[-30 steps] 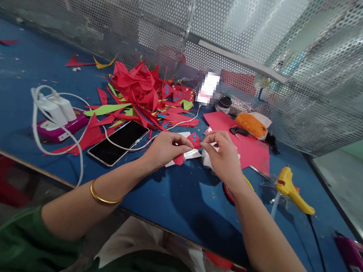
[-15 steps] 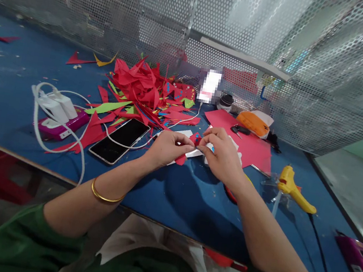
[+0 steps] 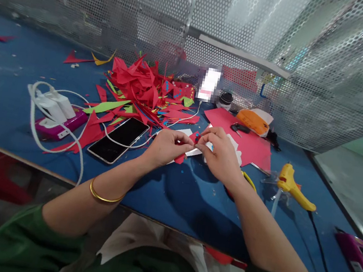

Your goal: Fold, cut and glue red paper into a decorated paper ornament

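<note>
Black-topped round jar (image 3: 225, 99), contents hidden; left hand (image 3: 167, 146) pinches blue-dotted red paper piece (image 3: 195, 137) at its fingertips; right hand (image 3: 218, 155) right beside, grip unclear.

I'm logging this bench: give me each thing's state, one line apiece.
Left hand: pinched on small red paper piece
Right hand: fingertips at that piece, grip unclear
Near smartphone: lying flat, screen dark
Far smartphone: upright, screen lit
White chargers: plugged into purple power strip
Yellow glue gun: set down, corded
Paper scraps: heaped
Black key: lying on red sheet
</note>
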Action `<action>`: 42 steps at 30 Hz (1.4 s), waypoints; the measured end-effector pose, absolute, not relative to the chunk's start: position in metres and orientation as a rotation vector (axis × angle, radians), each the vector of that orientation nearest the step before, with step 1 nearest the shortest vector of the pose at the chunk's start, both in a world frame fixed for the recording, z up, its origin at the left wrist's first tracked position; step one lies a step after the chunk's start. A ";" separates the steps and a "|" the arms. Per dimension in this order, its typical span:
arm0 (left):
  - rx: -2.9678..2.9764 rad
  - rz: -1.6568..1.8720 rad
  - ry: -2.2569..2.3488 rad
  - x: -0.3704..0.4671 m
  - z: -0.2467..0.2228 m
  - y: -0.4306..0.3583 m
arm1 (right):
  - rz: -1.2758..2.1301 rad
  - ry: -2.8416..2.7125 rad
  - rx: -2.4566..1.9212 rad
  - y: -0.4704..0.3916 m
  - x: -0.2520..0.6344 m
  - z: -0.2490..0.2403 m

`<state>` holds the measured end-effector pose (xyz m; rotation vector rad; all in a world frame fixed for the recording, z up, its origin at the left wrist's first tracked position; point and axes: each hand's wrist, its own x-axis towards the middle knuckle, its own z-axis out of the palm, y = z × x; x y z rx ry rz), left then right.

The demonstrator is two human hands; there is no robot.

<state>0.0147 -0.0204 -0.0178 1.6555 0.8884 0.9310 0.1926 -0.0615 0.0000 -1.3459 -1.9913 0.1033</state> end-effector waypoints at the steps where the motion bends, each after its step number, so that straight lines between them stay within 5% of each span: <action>1: 1.660 0.944 0.902 0.014 -0.018 -0.020 | 0.095 -1.969 -1.342 -0.062 0.193 0.001; 7: 1.556 1.027 0.974 0.013 -0.020 -0.015 | -0.122 -1.916 -1.454 -0.075 0.193 0.013; 16: 1.467 1.118 0.975 0.013 -0.019 -0.012 | 0.440 -2.285 -1.669 -0.079 0.181 -0.030; 42: 1.561 1.111 0.995 0.014 -0.025 -0.010 | 0.563 -2.190 -1.517 -0.080 0.187 -0.056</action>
